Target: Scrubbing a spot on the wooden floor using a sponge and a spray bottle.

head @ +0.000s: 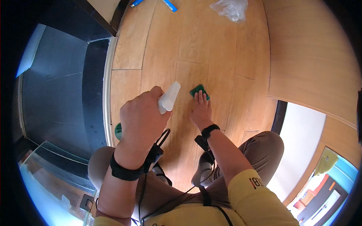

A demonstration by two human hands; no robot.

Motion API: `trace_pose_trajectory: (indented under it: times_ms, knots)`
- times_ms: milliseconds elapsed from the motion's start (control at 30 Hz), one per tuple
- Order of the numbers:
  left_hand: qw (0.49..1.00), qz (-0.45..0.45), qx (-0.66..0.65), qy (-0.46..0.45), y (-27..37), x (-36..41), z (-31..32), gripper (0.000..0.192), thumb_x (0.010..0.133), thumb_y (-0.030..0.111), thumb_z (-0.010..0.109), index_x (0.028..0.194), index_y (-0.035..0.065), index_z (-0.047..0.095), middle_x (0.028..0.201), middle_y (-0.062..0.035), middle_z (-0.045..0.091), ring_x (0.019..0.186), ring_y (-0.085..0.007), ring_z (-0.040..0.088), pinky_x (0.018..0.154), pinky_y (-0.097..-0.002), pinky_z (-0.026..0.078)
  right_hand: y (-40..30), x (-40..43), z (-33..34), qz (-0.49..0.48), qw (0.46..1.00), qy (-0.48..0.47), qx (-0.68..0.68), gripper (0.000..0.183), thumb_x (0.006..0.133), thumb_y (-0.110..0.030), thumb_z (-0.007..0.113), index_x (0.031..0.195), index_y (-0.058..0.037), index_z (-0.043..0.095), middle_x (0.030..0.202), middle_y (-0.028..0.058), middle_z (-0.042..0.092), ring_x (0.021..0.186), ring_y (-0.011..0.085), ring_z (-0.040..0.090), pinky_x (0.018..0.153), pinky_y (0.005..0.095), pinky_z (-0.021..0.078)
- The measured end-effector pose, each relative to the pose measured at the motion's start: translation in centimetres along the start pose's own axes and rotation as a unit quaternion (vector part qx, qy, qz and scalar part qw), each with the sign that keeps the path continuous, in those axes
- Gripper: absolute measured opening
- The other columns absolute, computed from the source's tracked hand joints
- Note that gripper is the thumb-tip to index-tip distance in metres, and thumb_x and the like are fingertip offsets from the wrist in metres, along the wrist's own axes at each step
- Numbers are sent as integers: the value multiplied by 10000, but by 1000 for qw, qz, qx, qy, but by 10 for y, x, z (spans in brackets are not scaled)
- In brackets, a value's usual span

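Note:
My left hand (140, 115) is closed around a white plastic piece (170, 97), likely the trigger head of a spray bottle. Its tapered end sticks out past my thumb, above the floor. Beside my left wrist a rounded green object (118, 131) shows in part; whether it belongs to the held thing, I cannot tell. Flat on the wood-look floor (192, 48), a dark green scouring pad (198, 89) lies under the fingertips of my right hand (202, 108). My fingers cover the pad's near part.
A clear plastic bag (232, 10) and blue stick-like pieces (169, 5) lie at the far end. To the left, a pale sill (108, 93) borders a dark-tiled area (59, 84) with a glass panel (56, 161). A wooden panel (308, 62) stands on the right. Cables hang from my wrists.

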State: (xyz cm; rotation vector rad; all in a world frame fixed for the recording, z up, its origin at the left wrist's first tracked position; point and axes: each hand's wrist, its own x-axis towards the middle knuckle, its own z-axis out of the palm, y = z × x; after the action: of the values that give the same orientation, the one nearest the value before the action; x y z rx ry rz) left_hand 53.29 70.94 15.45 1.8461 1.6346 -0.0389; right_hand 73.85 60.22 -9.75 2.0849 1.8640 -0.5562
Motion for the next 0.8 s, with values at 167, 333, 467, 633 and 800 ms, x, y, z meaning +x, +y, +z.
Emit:
trace_pose_trajectory:
  times_ms: [167,333,467,633,800]
  knots:
    - [998,37,-29,30,4,0,2,366,755,264,832,1045,94,687,903,-156,732,838,-342,723,756,-432,559,39,85,-40,87,995,15,-41,718,946,-286,522,1566,0,299,1670,184,216,1521,351,265,1211,551,228]
    - [999,25,14,24,-3,-2,0,309,793,244,807,1046,111,691,887,-118,738,807,-299,737,703,-389,571,17,43,-1,54,998,-9,-44,827,903,-278,585,1581,25,221,1673,213,167,1535,377,209,1226,549,208]
    - [1000,9,-22,0,-2,2,-2,401,737,256,849,1064,93,685,926,-160,738,871,-351,723,784,-438,555,-2,-17,28,11,999,-16,-37,808,897,-276,585,1565,41,258,1659,229,207,1528,385,230,1224,546,213]
    - [999,39,-12,13,8,2,-1,334,780,247,813,1055,108,686,905,-132,735,831,-325,729,734,-420,563,24,67,-17,63,996,19,-61,766,912,-260,554,1559,43,279,1654,230,225,1528,388,232,1222,540,221]
    - [999,34,-12,17,0,1,-1,321,781,236,810,1047,111,681,915,-133,733,827,-328,727,730,-420,563,16,56,-8,42,995,25,-93,648,967,-186,460,1555,37,302,1654,229,228,1525,396,233,1224,543,207]
